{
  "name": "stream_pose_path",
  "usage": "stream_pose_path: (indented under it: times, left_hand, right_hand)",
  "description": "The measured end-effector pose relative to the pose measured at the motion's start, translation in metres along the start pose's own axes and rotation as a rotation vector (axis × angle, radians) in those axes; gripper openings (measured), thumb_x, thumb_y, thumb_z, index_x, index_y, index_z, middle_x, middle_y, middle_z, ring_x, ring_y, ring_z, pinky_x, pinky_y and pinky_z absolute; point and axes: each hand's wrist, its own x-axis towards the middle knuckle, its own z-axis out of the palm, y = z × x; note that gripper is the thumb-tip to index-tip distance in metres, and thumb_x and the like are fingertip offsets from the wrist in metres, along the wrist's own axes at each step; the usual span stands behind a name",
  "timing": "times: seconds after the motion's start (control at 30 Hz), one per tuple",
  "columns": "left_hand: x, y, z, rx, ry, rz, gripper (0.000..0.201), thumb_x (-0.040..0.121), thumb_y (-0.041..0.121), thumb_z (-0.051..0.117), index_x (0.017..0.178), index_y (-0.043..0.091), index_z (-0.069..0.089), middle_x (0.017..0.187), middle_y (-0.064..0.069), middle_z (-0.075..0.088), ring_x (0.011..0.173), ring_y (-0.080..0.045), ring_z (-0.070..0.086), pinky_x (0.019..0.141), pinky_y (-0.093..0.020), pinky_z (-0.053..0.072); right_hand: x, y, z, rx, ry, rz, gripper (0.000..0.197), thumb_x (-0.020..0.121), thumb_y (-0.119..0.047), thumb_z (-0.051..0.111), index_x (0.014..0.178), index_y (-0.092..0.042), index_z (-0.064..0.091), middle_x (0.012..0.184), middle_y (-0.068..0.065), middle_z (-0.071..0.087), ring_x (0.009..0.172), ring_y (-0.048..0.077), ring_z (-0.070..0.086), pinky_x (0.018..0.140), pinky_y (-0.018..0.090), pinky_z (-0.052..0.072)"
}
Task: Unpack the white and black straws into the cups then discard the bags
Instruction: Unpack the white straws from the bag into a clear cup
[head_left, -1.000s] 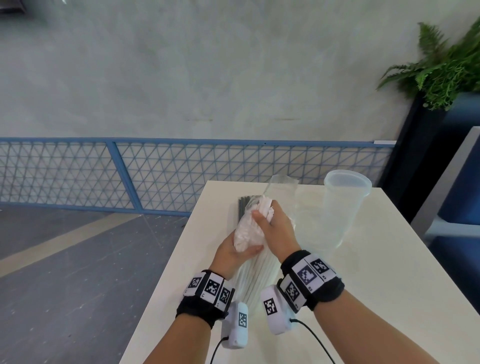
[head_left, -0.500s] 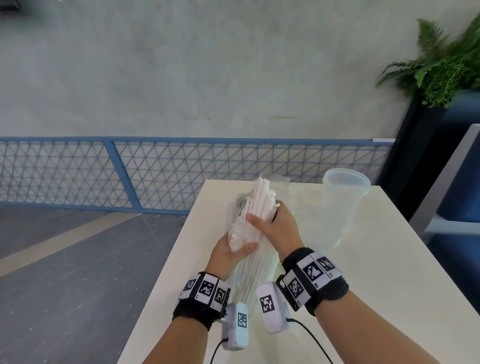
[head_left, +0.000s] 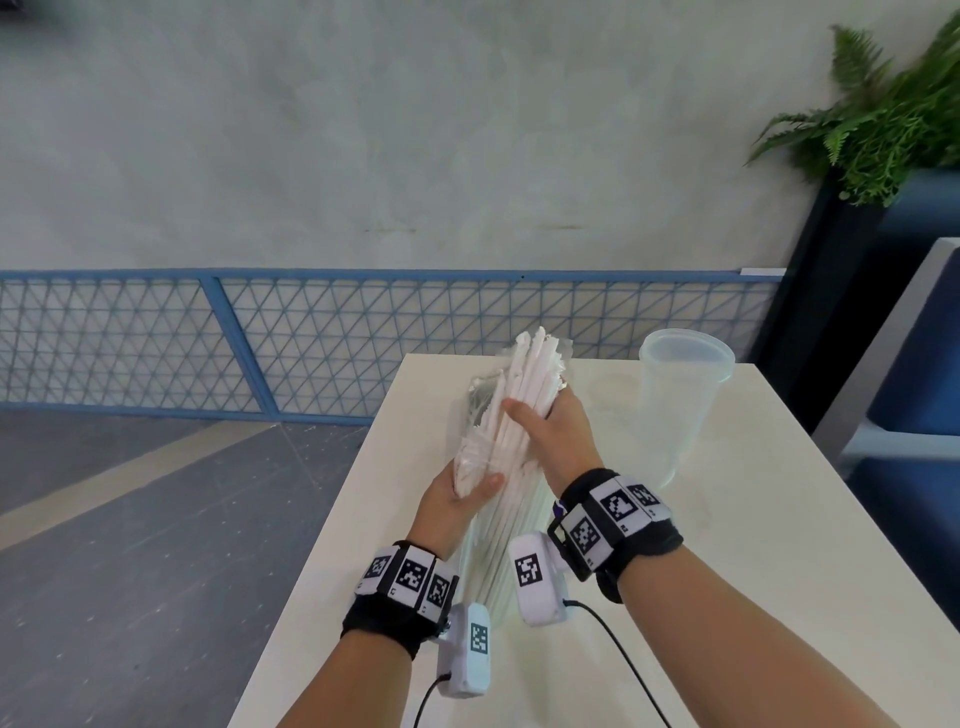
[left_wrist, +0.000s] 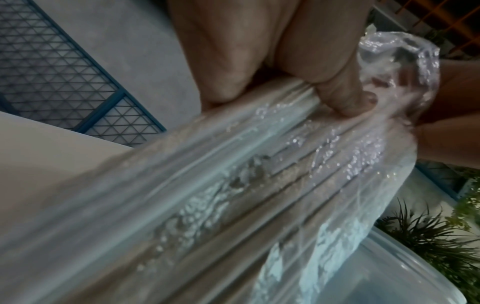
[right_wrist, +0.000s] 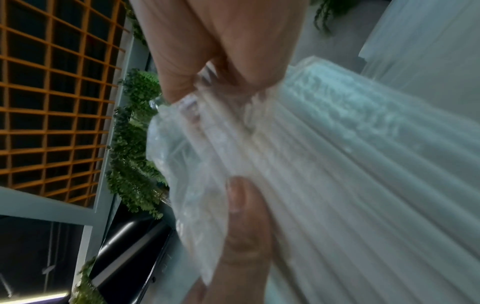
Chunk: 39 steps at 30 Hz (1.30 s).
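Since 1 s ago the bundle of white straws (head_left: 522, 395) has slid further up out of the crumpled clear plastic bag (head_left: 475, 457); tips that were level w/ the right fist now stand well above it, and the bag is bunched lower down.

Right hand (head_left: 553, 434): thumb and fingers wrapped round the upper part of the straw bundle, gripping it; the right wrist view shows the thumb (right_wrist: 244, 222) pressed on the straws through a film of plastic. Left hand (head_left: 454, 501): fingers curled round the gathered bag and the straws inside it, lower down; the left wrist view shows a fingertip (left_wrist: 348, 102) pinching wrinkled plastic against the straws. Both views blurred.

Bundle is tilted, top leaning away from the person, lower end down between the wrists over the white rectangular table (head_left: 753, 545). Behind the bag a strip of something dark shows thru plastic, too unclear to name.

Tall translucent plastic cup (head_left: 680, 400) stands upright on the table, right of the hands, apart from them. Another clear container rim shows in the left wrist view, bottom right.

Wrist bands carry square black-and-white coded markers; no readable writing or brand anywhere.

Further out: blue metal mesh fence (head_left: 311, 338), grey concrete wall, green fern in dark planter (head_left: 878, 119) at right.
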Motion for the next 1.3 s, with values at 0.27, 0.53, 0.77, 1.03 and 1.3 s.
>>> stream_pose_path:
  times: [0.27, 0.53, 0.77, 1.03, 1.3]
  left_hand:
    - [-0.003, 0.002, 0.004, 0.042, 0.038, 0.053, 0.021, 0.086, 0.016, 0.062, 0.104, 0.019, 0.051, 0.089, 0.017, 0.057, 0.084, 0.010, 0.051, 0.064, 0.004, 0.039]
    - [0.002, -0.003, 0.007, -0.026, 0.109, 0.066, 0.035, 0.086, 0.023, 0.062, 0.120, 0.020, 0.055, 0.108, 0.008, 0.065, 0.103, -0.003, 0.059, 0.079, -0.004, 0.045]
    - [0.003, -0.002, 0.010, -0.051, 0.129, 0.057, 0.023, 0.089, 0.020, 0.059, 0.111, 0.021, 0.058, 0.100, 0.011, 0.065, 0.095, 0.001, 0.059, 0.070, -0.003, 0.045]
    - [0.001, 0.000, 0.009, -0.126, 0.161, 0.077, 0.019, 0.089, 0.011, 0.058, 0.108, 0.007, 0.060, 0.091, 0.004, 0.067, 0.076, 0.007, 0.064, 0.065, -0.005, 0.046]
    - [0.001, 0.000, 0.012, -0.146, 0.151, 0.061, 0.025, 0.090, 0.015, 0.057, 0.114, 0.010, 0.058, 0.101, 0.000, 0.068, 0.089, -0.002, 0.064, 0.069, -0.006, 0.047]
  right_hand:
    - [0.001, 0.008, 0.002, -0.250, -0.045, 0.034, 0.055, 0.068, -0.024, 0.080, 0.115, -0.009, 0.056, 0.109, 0.006, 0.063, 0.100, 0.020, 0.061, 0.085, 0.039, 0.054]
    - [0.001, 0.006, -0.002, -0.009, -0.011, 0.131, 0.026, 0.073, -0.007, 0.073, 0.097, -0.005, 0.066, 0.094, 0.014, 0.071, 0.088, 0.028, 0.069, 0.079, 0.044, 0.057]
    - [0.004, 0.003, -0.003, 0.179, -0.018, 0.125, 0.022, 0.078, -0.002, 0.068, 0.100, -0.001, 0.066, 0.096, 0.016, 0.070, 0.089, 0.030, 0.067, 0.075, 0.037, 0.055]
    - [0.008, 0.007, 0.000, -0.037, -0.088, 0.105, 0.035, 0.074, -0.015, 0.075, 0.106, -0.007, 0.063, 0.088, 0.006, 0.069, 0.073, 0.021, 0.065, 0.049, 0.020, 0.048]
    - [0.003, 0.010, 0.001, -0.058, -0.006, 0.046, 0.036, 0.076, -0.014, 0.071, 0.110, -0.007, 0.061, 0.100, 0.008, 0.069, 0.093, 0.022, 0.066, 0.080, 0.036, 0.056]
